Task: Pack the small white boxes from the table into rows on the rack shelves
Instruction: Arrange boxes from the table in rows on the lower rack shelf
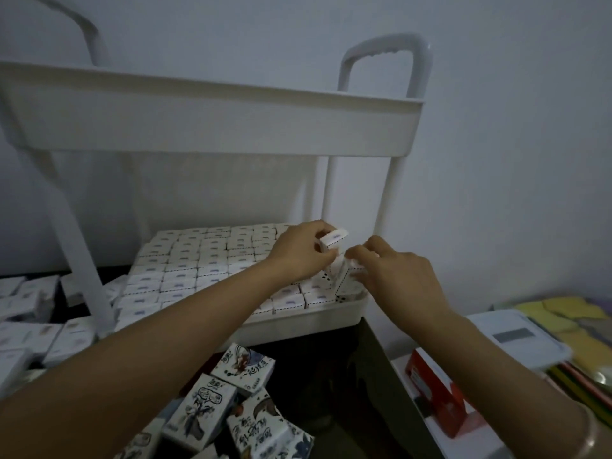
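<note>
L hand [302,254] w/ small white box [334,239] (cardboard, prob.) over plastic shelf [299,323]

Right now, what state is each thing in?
Left hand, holds a box above the rows.
Right hand, pinches a tilted box at the shelf's right end.
Lower shelf, nearly full of flat rows.
Top shelf, contents hidden.
Table boxes, loose, not yet packed.

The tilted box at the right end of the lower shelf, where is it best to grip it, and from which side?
Pinch the tilted box by its raised upper end, from above, across the broad faces. It sticks up above the packed rows, which hem in its lower part.
</note>
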`<state>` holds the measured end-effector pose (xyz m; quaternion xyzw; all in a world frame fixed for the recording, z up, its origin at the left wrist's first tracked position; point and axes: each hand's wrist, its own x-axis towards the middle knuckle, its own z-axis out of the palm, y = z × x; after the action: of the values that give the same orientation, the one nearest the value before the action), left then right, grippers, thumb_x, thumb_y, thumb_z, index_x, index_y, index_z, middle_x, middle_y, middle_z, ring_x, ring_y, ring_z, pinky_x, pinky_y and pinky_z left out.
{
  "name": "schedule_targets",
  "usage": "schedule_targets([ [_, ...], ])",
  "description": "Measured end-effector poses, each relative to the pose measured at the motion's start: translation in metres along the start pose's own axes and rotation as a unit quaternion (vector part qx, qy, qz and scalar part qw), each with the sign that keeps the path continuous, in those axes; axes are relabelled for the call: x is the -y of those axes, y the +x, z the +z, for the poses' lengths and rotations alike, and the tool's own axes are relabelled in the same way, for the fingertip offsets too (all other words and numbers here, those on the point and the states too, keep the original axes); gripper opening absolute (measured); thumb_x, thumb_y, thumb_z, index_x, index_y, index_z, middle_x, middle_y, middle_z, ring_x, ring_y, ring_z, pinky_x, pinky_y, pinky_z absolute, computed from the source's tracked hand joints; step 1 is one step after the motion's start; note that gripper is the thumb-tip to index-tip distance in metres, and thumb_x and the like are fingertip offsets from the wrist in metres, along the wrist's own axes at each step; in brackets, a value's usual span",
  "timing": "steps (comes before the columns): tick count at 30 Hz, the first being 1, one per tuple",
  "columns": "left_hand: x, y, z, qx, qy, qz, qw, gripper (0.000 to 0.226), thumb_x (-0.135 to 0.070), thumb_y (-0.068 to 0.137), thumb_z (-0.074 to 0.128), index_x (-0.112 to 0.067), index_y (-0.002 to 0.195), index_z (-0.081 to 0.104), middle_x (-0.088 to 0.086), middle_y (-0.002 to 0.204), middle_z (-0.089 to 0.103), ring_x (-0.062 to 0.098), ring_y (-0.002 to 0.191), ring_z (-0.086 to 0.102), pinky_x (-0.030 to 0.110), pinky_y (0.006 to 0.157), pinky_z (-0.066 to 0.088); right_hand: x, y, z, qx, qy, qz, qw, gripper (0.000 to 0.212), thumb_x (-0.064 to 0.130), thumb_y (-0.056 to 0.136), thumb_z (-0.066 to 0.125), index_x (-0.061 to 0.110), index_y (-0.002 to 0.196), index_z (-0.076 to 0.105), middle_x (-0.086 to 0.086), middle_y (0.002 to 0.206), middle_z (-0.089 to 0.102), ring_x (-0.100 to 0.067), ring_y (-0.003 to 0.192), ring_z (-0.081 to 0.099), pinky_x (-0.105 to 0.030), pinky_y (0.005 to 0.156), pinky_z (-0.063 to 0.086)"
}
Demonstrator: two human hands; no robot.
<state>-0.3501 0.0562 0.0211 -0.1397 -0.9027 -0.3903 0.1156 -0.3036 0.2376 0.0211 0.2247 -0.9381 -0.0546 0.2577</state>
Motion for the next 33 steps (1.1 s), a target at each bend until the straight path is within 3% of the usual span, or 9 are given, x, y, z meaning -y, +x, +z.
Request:
schedule_targets([
  [4,-0.002,0.001,0.003,0.034,0.021,0.022,0.999,0.029,-0.018,0.082,0.068,-0.025,0.11,0.066,-0.007,0.103,0.067,0.009,0.086,0.062,0.032,0.08,0.054,-0.001,0.0,-0.001,0.003,-0.019,-0.006,1.0,0.036,0.025,0.09,0.065,0.027,0.124,0.054,0.0,0.111,0.057,-0.02,0.058,0.058,-0.031,0.052,0.05],
  [7,-0.004,0.002,0.007,0.071,0.056,0.031,0.995,0.036,-0.018,0.083,0.066,-0.025,0.118,0.061,-0.008,0.106,0.066,0.008,0.086,0.061,0.029,0.079,0.053,-0.001,-0.002,0.001,0.019,-0.028,-0.024,0.999,0.036,0.019,0.084,0.072,0.029,0.117,0.059,0.001,0.108,0.06,-0.017,0.057,0.056,-0.028,0.049,0.046],
  [11,-0.005,0.003,0.009,0.132,0.122,0.054,0.982,0.051,-0.015,0.082,0.065,-0.028,0.129,0.051,-0.014,0.094,0.056,0.003,0.078,0.055,0.021,0.07,0.043,-0.004,-0.003,0.011,0.032,0.024,-0.028,0.999,0.031,0.031,0.094,0.058,0.033,0.124,0.055,0.007,0.115,0.058,-0.019,0.072,0.062,-0.032,0.062,0.052],
  [16,-0.002,0.01,0.003,0.184,0.187,0.075,0.962,0.038,-0.028,0.085,0.066,-0.025,0.122,0.059,-0.001,0.114,0.065,0.014,0.103,0.06,0.034,0.088,0.05,-0.008,0.0,0.017,0.048,0.07,0.008,0.996,0.034,0.04,0.096,0.051,0.034,0.129,0.047,0.008,0.116,0.061,-0.019,0.084,0.065,-0.035,0.072,0.053],
  [20,0.002,0.007,0.006,0.253,0.164,0.054,0.952,0.041,-0.019,0.082,0.064,-0.03,0.121,0.057,-0.003,0.114,0.064,0.01,0.098,0.058,0.02,0.077,0.044,-0.002,-0.006,0.025,0.084,0.082,0.007,0.993,0.025,0.038,0.097,0.049,0.032,0.12,0.055,0.008,0.116,0.063,-0.019,0.091,0.064,-0.036,0.077,0.051],
  [24,0.006,0.004,0.012,0.246,0.166,0.036,0.954,0.039,-0.019,0.083,0.058,-0.028,0.12,0.055,-0.004,0.116,0.064,0.014,0.105,0.058,0.027,0.084,0.045,0.0,-0.015,0.032,0.079,0.128,0.018,0.988,0.028,0.026,0.098,0.047,0.033,0.122,0.062,0.011,0.128,0.056,-0.02,0.093,0.065,-0.035,0.077,0.051],
  [26,0.007,0.004,0.013,0.232,0.187,0.033,0.954,0.034,-0.021,0.083,0.058,-0.024,0.117,0.057,-0.006,0.115,0.066,0.015,0.105,0.059,0.03,0.085,0.047,0.0,-0.02,0.036,0.076,0.121,0.019,0.99,0.033,0.021,0.097,0.048,0.033,0.124,0.061,0.01,0.134,0.049,-0.02,0.087,0.065,-0.03,0.069,0.05],
  [28,0.008,0.003,0.015,0.215,0.209,0.047,0.953,0.032,-0.024,0.083,0.058,-0.023,0.116,0.061,-0.005,0.115,0.066,0.016,0.107,0.057,0.031,0.087,0.046,0.0,-0.024,0.039,0.073,0.115,0.021,0.99,0.035,0.019,0.095,0.051,0.033,0.126,0.06,0.007,0.132,0.049,-0.019,0.081,0.063,-0.025,0.06,0.042],
  [33,0.002,-0.004,0.007,0.189,0.25,0.061,0.948,0.042,-0.02,0.085,0.056,-0.021,0.127,0.059,-0.001,0.129,0.059,0.02,0.12,0.05,0.034,0.099,0.041,0.007,-0.03,0.032,0.063,0.132,0.033,0.989,0.043,0.015,0.092,0.052,0.03,0.132,0.051,0.005,0.125,0.051,-0.019,0.085,0.061,-0.025,0.057,0.036],
])
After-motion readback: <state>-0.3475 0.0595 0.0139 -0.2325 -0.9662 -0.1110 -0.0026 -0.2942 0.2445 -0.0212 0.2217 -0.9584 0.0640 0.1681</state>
